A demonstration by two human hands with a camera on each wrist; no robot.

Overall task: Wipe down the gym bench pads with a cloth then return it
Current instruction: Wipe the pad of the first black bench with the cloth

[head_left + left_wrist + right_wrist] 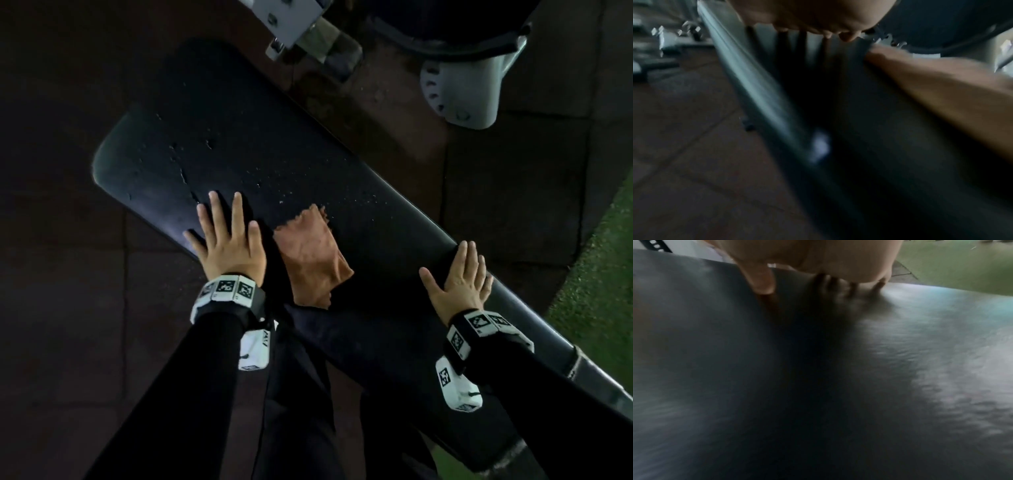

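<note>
The cloth (pixel 310 258) lay flat on the bench (pixel 239 144), between the two hands and held by neither. The left hand (pixel 228 245) rested palm-down on the pad with its fingers (pixel 215 209) straight and spread, gripping nothing; the cloth's near edge sat just beside that hand, on its thumb side, to its right. The right hand (pixel 459 279) was also flat and empty, fingers straight, resting on the far long edge of the pad, well apart from the cloth.

So the left hand was plainly the nearer one. The cloth's long axis ran roughly across the pad, from the near edge, where one corner hung over, toward the middle. The pad's own long axis ran diagonally in the head view, from upper left to lower right.

The left wrist view was blurred but showed the cloth (pixel 941 97) as an orange-brown band right of the hand (pixel 813 16). The right wrist view showed only bare pad (pixel 900 353) under the hand (pixel 818 259).

Droplets still speckled the pad beyond the cloth, so the wiping looked unfinished. The next move probably called for the left hand to slide sideways onto the cloth.

No containers were visible.
</note>
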